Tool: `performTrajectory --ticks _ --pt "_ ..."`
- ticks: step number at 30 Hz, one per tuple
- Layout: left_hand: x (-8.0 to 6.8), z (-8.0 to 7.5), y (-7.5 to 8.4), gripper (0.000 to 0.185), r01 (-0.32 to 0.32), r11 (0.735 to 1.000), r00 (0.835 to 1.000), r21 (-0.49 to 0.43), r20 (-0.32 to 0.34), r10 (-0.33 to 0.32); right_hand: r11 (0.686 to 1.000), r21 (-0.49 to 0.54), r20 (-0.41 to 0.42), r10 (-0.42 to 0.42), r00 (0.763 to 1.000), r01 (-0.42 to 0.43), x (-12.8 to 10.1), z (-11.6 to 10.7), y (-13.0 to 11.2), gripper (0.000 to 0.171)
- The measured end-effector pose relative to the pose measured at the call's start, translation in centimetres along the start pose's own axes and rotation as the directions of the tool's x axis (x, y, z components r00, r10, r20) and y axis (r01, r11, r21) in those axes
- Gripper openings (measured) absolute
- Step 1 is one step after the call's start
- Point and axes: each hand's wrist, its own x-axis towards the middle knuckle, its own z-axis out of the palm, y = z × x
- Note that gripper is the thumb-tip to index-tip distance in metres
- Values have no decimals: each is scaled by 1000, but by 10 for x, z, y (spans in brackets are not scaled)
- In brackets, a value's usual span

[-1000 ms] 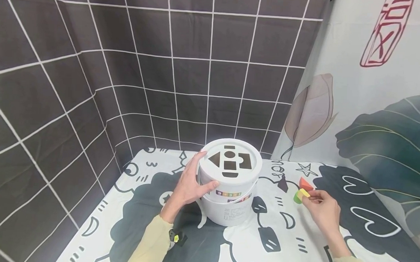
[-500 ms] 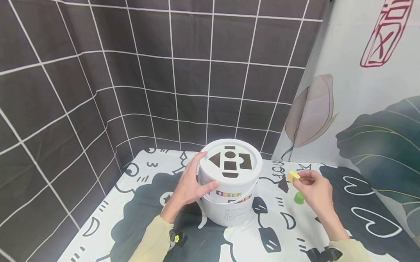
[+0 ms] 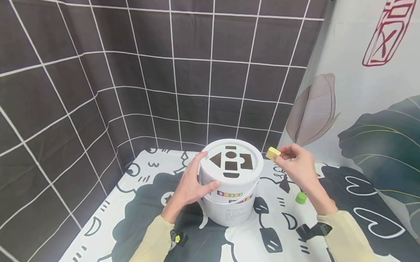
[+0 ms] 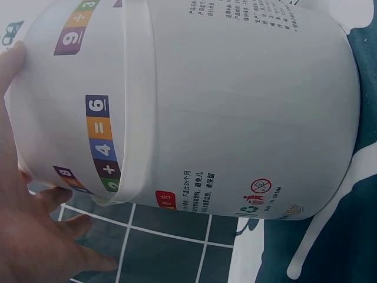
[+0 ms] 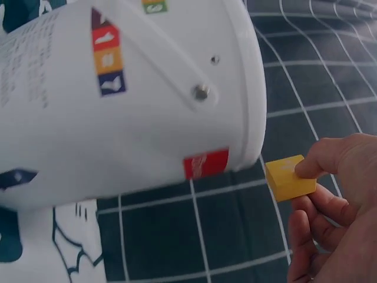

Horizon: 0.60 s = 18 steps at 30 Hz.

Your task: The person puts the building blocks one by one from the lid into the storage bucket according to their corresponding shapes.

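Observation:
A white shape-sorter bucket [image 3: 229,204] stands upright on the patterned cloth, its lid [image 3: 211,170] on and cut with several holes, among them a triangle, a circle and a square. My left hand [image 3: 192,185] rests against the bucket's left side, thumb across the front and fingers spread, as the left wrist view also shows. To the right of the lid and above it, my right hand [image 3: 298,164] pinches a yellow block [image 3: 273,153] between thumb and fingers. In the right wrist view, this yellow block [image 5: 290,177] is apart from the bucket's rim.
A green block [image 3: 301,198] lies on the cloth [image 3: 240,251] to the right of the bucket. The bucket's white handle [image 3: 228,203] hangs down across its front. A dark gridded curtain [image 3: 184,79] stands behind the table, with a leaf-printed white curtain [image 3: 359,98] at the right.
My right hand has lifted the yellow block from beside the green one and carried it up and left toward the lid. The red block is out of sight now. My left hand has stayed put.

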Motion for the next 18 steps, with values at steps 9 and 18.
performTrajectory --ticks 9,18 --pt "0 0 1 95 -2 1000 1000 -18 -1 2 995 70 140 -86 986 77 32 22 -24 19" --pt "-1 1 -1 100 -11 1000 1000 -18 -7 11 989 82 229 -135 964 120 55 41 -29 19"
